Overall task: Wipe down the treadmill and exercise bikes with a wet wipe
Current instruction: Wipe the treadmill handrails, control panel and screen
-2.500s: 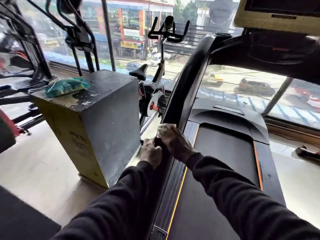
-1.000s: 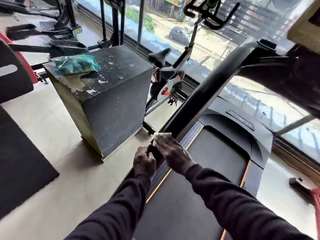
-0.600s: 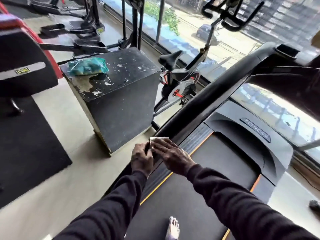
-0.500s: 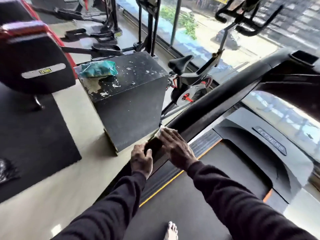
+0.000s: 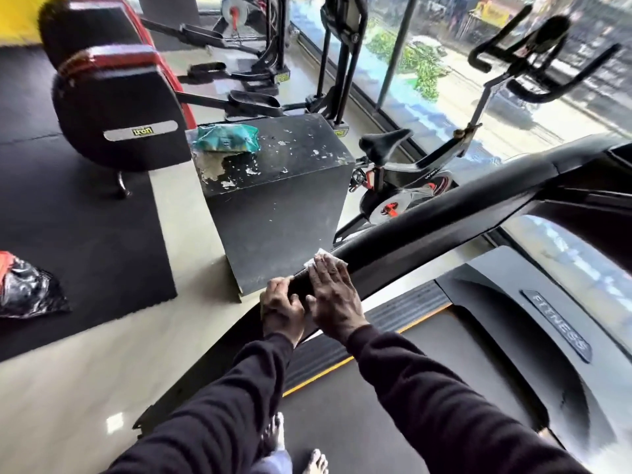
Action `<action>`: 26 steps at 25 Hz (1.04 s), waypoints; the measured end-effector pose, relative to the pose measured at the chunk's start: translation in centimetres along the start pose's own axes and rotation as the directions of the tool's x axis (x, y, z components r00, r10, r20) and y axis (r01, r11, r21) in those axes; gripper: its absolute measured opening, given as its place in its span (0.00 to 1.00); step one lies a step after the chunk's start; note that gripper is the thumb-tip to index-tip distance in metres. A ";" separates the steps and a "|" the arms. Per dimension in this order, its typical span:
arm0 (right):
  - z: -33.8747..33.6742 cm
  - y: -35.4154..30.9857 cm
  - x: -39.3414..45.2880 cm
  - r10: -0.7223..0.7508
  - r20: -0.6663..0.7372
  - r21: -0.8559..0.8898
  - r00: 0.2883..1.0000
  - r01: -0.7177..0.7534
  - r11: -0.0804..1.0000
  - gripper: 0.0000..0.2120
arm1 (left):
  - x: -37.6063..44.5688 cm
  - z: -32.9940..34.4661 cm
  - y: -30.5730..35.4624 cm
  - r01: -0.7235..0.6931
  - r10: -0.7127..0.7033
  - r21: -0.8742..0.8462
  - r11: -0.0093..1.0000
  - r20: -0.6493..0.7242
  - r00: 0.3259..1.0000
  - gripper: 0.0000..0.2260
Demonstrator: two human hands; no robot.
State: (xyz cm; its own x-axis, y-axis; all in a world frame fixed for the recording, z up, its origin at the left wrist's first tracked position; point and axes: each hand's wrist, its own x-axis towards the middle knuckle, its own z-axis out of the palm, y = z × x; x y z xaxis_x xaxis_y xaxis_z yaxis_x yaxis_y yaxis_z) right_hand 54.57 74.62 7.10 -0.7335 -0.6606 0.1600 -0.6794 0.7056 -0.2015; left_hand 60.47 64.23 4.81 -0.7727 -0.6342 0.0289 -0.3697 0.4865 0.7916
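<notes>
Wipe [image 5: 316,260], white and crumpled, is pressed flat onto the treadmill's black rail [image 5: 427,218] by the right hand [image 5: 333,295], fingers straight; only its far edge shows past the fingertips. The rail just behind is gripped by the left hand [image 5: 281,307], fingers curled round it. Beyond stands a black box [image 5: 284,206] bearing a green pack [image 5: 225,138]; a bike [image 5: 410,186] is partly hidden behind the rail.

Wipe pack [image 5: 225,139] on box [image 5: 280,203], left of treadmill handrail [image 5: 444,217].
</notes>
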 end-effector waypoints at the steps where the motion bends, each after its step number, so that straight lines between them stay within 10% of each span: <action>1: 0.6 -0.8 -0.9 -0.057 0.042 0.005 0.997 0.057 0.998 0.25 | 0.2 0.3 0.2 0.025 -0.025 -0.011 1.000 -0.013 1.000 0.16; 4: -0.9 2.1 -2.8 -0.274 0.058 -0.064 0.960 0.277 0.959 0.24 | 0.5 0.9 0.1 -0.004 0.005 0.013 1.000 -0.028 1.000 0.18; 8: -3.1 3.1 1.2 0.038 -0.028 -0.068 0.999 -0.040 0.997 0.23 | 0.6 1.3 0.1 0.005 -0.005 0.077 0.997 0.001 1.000 0.21; 13: -3.6 5.9 1.2 -0.328 0.060 -0.127 0.943 0.333 0.934 0.19 | 1.4 2.2 0.9 -0.060 0.065 0.058 0.997 -0.078 0.995 0.20; 17: -3.7 6.2 4.3 -0.063 0.078 -0.176 0.995 0.076 0.982 0.24 | 0.9 3.9 2.5 -0.104 0.116 0.091 0.990 -0.144 0.983 0.19; 22: -4.0 10.7 0.0 -0.488 0.062 -0.131 0.871 0.492 0.861 0.24 | 0.5 5.0 5.3 -0.113 0.124 0.099 0.989 -0.114 0.986 0.22; 26: -5.2 11.3 2.1 -0.143 -0.009 -0.154 0.990 0.140 0.978 0.24 | 0.1 6.6 7.5 -0.181 0.195 0.136 0.974 -0.097 0.976 0.21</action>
State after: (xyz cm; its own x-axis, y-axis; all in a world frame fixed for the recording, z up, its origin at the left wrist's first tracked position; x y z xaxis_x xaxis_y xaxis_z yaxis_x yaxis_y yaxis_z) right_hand 45.21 82.57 10.23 -0.6286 -0.7526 0.1962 -0.7705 0.6370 -0.0254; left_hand 54.23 71.79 6.70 -0.7758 -0.5827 0.2419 -0.2903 0.6701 0.6832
